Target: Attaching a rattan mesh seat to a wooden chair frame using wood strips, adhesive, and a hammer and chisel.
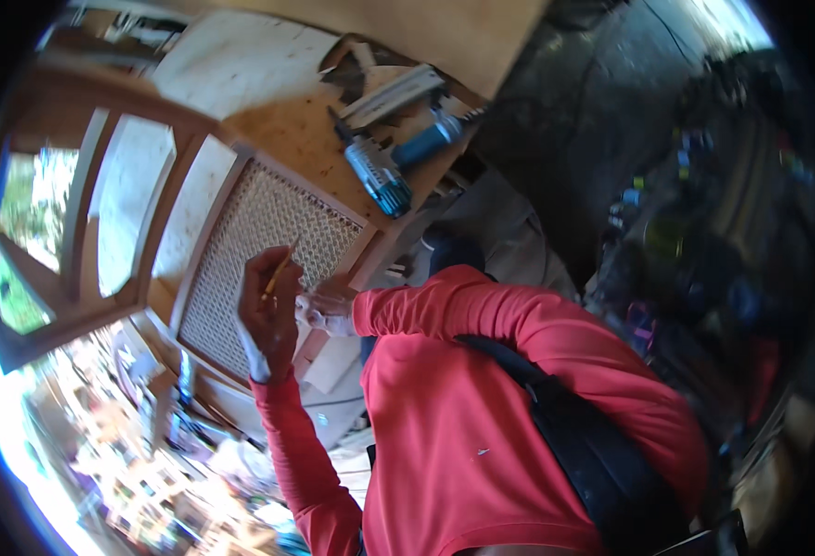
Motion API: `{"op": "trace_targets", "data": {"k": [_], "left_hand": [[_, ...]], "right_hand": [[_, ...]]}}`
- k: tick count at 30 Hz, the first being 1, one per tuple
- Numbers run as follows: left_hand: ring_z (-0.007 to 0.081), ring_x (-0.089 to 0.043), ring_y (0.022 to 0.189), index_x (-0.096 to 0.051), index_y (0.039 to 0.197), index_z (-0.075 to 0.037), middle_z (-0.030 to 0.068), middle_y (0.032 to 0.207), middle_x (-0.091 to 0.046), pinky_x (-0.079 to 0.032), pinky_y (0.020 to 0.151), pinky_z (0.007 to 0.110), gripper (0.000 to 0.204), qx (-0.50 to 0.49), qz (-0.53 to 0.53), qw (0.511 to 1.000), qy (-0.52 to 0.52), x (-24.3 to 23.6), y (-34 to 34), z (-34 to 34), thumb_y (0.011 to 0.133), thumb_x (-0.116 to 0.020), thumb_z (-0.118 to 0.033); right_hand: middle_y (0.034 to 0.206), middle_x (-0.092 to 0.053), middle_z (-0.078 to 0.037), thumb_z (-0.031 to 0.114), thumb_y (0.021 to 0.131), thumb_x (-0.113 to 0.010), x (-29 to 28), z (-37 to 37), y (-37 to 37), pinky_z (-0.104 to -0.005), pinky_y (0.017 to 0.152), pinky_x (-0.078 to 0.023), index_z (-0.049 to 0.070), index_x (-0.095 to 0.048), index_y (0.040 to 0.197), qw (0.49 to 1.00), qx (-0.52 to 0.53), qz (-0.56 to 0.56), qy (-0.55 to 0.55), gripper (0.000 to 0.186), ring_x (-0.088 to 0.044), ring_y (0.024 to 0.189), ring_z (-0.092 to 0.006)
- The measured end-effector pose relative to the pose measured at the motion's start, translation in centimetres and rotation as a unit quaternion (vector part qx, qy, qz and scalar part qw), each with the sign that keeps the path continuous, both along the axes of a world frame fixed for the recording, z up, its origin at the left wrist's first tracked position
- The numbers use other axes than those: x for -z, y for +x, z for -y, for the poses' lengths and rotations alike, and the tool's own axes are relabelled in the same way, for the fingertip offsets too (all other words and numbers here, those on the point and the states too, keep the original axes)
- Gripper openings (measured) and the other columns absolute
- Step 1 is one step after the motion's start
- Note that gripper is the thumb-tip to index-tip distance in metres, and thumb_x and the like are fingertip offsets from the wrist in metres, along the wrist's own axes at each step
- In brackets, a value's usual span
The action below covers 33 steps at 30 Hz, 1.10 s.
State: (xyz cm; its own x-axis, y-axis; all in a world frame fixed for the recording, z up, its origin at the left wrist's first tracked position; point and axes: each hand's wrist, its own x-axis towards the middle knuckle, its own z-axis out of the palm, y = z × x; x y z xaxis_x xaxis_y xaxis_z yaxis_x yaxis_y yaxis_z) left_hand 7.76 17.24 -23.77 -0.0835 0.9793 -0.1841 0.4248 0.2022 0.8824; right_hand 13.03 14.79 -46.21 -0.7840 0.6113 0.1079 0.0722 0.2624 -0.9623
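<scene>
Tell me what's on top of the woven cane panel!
The left hand, gripping a thin yellowish stick, shows over the woven cane panel; the right hand is at its edge. They hide part of it, so I can't see what's underneath them.

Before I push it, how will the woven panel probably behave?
The woven panel may give a little, as its open mesh looks thin. Its edges should feel stiffer, because a wooden frame borders them.

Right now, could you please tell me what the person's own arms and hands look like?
The left sleeve and the right sleeve are long, red and plain, with no clear markings, ending near the wrists. The left hand and right hand each have a bare, ungloved grip.
</scene>
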Motion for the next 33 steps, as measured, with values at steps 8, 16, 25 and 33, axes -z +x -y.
{"op": "trace_targets", "data": {"k": [8, 16, 25, 33], "left_hand": [[0.0138, -0.068, 0.083, -0.073, 0.115, -0.002, 0.0073, 0.092, -0.072, -0.055, 0.076, 0.030, 0.022, 0.254, -0.151, 0.952, 0.080, 5.8, 1.1, -4.7, 0.106, -0.053, -0.003], [0.0311, -0.073, 0.085, -0.067, 0.118, -0.003, 0.0153, 0.099, -0.072, -0.057, 0.074, 0.041, 0.024, 0.377, -0.288, 0.872, 0.119, 11.6, 0.5, -6.0, 0.097, -0.070, -0.015], [0.0470, -0.066, 0.091, -0.060, 0.108, -0.003, 0.0232, 0.101, -0.065, -0.053, 0.078, 0.056, 0.031, 0.370, -0.321, 0.864, 0.118, 14.8, 0.8, -4.4, 0.089, -0.074, -0.023], [0.0414, -0.069, 0.093, -0.063, 0.112, 0.000, 0.0226, 0.103, -0.068, -0.056, 0.078, 0.050, 0.029, 0.358, -0.319, 0.869, 0.121, 14.6, 0.4, -4.2, 0.092, -0.072, -0.018]], "right_hand": [[0.085, -0.063, -0.016, 0.022, 0.091, -0.060, -1.4, 0.7, 0.5, -0.0487, 0.081, -0.051, 0.004, -0.062, 0.089, 0.981, 0.114, -0.017, 0.159, 0.018, -0.063, 0.095, -0.0343], [0.088, -0.069, -0.015, 0.015, 0.090, -0.058, -2.4, 1.6, 1.4, -0.0502, 0.076, -0.054, 0.006, -0.061, 0.078, 0.949, 0.132, 0.071, 0.276, 0.016, -0.067, 0.086, -0.0382], [0.121, -0.072, -0.013, 0.024, 0.097, -0.060, 4.8, 3.5, -3.9, -0.0531, 0.099, -0.056, 0.011, -0.069, 0.119, 0.975, 0.124, 0.077, 0.168, 0.027, -0.069, 0.112, -0.0391], [0.133, -0.069, -0.015, 0.028, 0.100, -0.058, 1.8, 2.8, -1.9, -0.0531, 0.111, -0.050, 0.012, -0.069, 0.127, 0.975, 0.071, 0.113, 0.180, 0.034, -0.064, 0.125, -0.0382]]}}
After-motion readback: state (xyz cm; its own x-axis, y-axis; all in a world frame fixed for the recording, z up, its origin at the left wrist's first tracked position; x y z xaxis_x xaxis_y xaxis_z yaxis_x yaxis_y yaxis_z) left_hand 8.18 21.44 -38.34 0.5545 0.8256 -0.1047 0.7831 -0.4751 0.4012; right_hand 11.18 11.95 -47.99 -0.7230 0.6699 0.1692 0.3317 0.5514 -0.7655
